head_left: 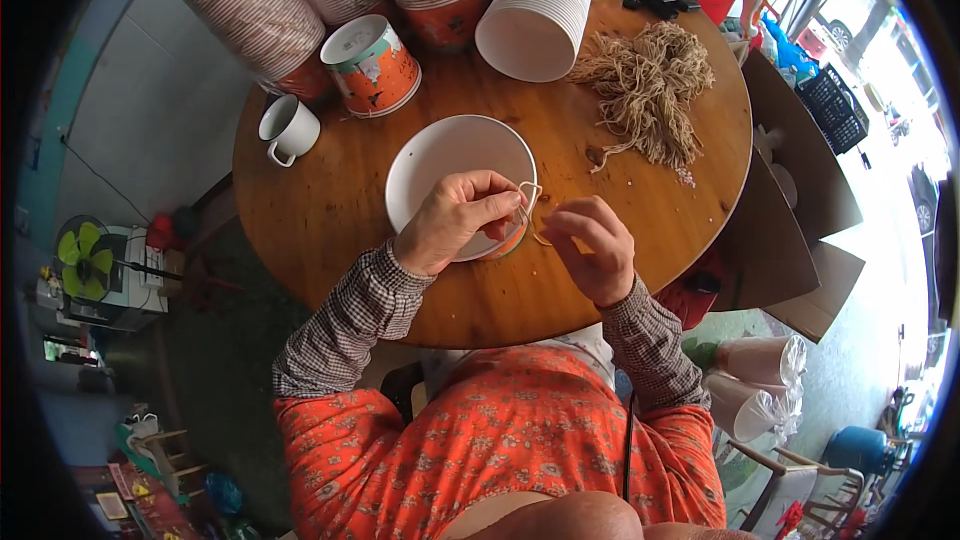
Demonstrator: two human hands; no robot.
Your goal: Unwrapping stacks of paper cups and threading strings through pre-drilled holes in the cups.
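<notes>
A white paper tub (425,175) with an orange outside stands before me, its wide mouth facing up. Over its near right rim, my left hand (462,218) pinches a thin beige string (532,190) between thumb and fingers, and a small loop sticks out. The string's lower part runs toward my right hand (597,248), whose fingers are bent together just right of the tub. They seem closed on the string's end, though the fingertips partly hide it. A tangled heap of similar beige strings (655,90) lies at the far right of the table.
On the round wooden table (330,210), a white mug (290,128) stands at left. Behind it are an upturned orange tub (375,75), tall stacks of tubs (250,15) and a white stack lying tilted (540,15). Cardboard boxes (790,220) stand against the right side.
</notes>
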